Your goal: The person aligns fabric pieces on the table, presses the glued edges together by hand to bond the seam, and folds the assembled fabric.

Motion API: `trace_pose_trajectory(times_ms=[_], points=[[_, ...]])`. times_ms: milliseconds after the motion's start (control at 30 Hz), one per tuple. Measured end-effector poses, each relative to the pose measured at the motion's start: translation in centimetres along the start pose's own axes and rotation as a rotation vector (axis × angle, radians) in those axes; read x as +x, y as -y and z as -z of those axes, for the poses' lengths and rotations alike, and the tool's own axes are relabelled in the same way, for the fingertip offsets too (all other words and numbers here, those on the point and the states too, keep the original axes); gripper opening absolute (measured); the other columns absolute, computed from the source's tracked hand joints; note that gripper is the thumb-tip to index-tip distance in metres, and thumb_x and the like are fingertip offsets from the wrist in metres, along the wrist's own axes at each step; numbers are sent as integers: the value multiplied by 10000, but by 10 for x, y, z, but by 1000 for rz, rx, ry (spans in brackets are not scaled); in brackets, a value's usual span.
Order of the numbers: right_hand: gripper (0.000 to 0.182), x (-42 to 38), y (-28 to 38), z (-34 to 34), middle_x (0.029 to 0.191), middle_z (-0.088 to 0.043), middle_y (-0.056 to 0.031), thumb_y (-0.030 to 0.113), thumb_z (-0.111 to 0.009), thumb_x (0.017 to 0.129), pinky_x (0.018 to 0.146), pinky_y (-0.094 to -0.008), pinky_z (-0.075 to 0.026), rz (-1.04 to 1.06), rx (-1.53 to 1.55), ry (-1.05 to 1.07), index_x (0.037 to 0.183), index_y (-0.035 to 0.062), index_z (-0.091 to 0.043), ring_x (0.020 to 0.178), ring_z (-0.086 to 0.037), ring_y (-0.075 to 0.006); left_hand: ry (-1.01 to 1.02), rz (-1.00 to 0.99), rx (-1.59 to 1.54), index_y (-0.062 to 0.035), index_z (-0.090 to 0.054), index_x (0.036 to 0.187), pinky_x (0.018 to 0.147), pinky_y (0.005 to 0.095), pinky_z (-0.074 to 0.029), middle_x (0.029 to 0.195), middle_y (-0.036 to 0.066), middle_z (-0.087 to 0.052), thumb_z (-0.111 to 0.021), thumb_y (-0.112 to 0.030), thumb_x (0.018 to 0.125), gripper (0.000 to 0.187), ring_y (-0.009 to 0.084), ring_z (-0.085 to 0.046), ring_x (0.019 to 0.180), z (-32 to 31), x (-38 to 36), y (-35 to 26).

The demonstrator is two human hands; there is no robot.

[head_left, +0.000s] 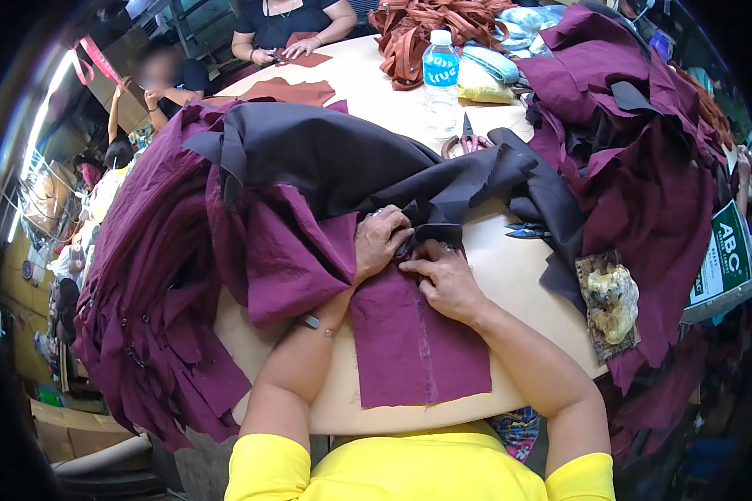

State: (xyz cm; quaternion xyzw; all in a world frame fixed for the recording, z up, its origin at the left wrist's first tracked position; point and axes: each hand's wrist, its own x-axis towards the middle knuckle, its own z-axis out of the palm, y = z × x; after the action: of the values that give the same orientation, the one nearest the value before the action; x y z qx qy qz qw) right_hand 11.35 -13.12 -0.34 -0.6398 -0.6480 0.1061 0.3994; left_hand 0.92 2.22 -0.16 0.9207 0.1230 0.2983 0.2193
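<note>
A maroon cloth panel (393, 355) with a pale seam line lies flat at the table's near edge. At its upper end my left hand (382, 242) has its fingers curled on bunched dark and maroon fabric. Close beside it on the right, my right hand (444, 280) pinches the same bunched fabric with thumb and forefinger. Black cloth (326, 154) stretches behind both hands, joined by a large maroon fabric pile (154, 250) on the left. What sits between the fingertips is too small to make out.
Scissors (470, 142) lie behind the black cloth near a water bottle (441, 83). Dark-handled snips (526, 231) and a crumpled yellowish bundle (612, 305) are at the right, by more maroon fabric (635, 184). A co-worker's hands (297, 48) work across the table (368, 113).
</note>
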Motion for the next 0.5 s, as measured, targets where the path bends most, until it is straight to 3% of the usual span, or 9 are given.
trace_pose_trajectory(times_ms=[167,267,300,367,500], points=[[218,-2,-4,5,972,-547,-58,43,-573,698,858,-388,-384,50,52,66,867,123,-685,960,-538,-245,8,32,-26,-20,-564,833,707,363,-452,857,119,-557,-606,-53,767,84,301,-581,816,2,1,-4],[227,-1,2,7,947,-551,-65,33,-572,682,856,-392,-383,86,36,-13,858,125,-684,956,-535,-249,-33,-15,-8,-26,-570,835,705,368,-450,857,117,-559,-599,-72,782,76,299,-578,812,-3,1,1],[243,0,-3,3,923,-553,-70,24,-570,668,848,-394,-382,93,61,-25,854,130,-684,946,-534,-255,-35,-9,-25,-37,-591,810,687,393,-446,842,109,-571,-612,-157,800,122,302,-586,788,-2,1,0],[315,0,2,7,963,-542,-79,-16,-570,660,906,-378,-370,-6,112,66,915,135,-677,976,-517,-269,-24,-3,14,-36,-588,805,694,392,-448,842,110,-571,-612,-156,800,123,298,-587,797,0,0,-2],[300,-3,0,5,956,-545,-77,5,-569,670,886,-380,-372,52,60,14,913,137,-683,964,-527,-263,-6,11,-17,-30,-577,836,721,372,-446,871,115,-569,-611,-113,798,98,303,-577,819,0,0,-3]])
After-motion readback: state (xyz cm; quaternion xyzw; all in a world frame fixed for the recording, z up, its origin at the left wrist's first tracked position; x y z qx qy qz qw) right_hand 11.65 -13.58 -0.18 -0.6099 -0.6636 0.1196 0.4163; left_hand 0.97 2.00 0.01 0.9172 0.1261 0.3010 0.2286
